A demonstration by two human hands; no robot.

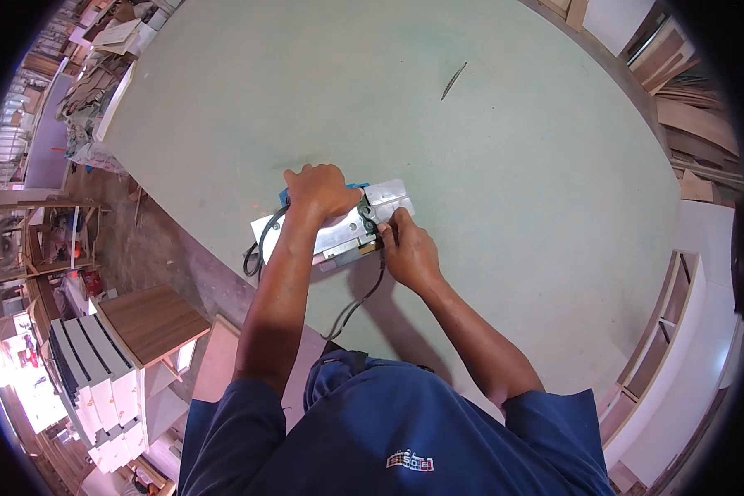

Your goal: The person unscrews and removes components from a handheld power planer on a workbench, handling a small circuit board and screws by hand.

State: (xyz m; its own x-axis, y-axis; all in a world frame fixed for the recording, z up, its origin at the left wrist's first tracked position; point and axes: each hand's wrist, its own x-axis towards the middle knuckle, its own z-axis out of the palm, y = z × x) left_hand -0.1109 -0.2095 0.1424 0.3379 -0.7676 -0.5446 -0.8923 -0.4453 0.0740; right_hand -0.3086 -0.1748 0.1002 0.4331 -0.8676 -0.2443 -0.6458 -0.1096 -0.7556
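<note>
An electric planer (335, 240) lies on the pale green tabletop, its flat silver sole facing up and bits of blue housing showing behind. My left hand (321, 192) is closed over its far side, fingers curled and partly hidden. My right hand (409, 252) grips its right part, with the thumb and fingers at the dark slot (368, 219) between the two silver plates. Whether those fingertips also pinch a small part cannot be made out. A black cord (364, 299) hangs from beside my right hand toward my body, and another loop of cord lies by my left forearm.
The large pale green table (537, 174) spreads around the planer. Farther off on it lies a thin dark strip (453, 81). Stacked panels with a wood-grain top (153, 322) stand at the lower left. Board offcuts (694, 124) and a wooden frame (657, 331) line the right.
</note>
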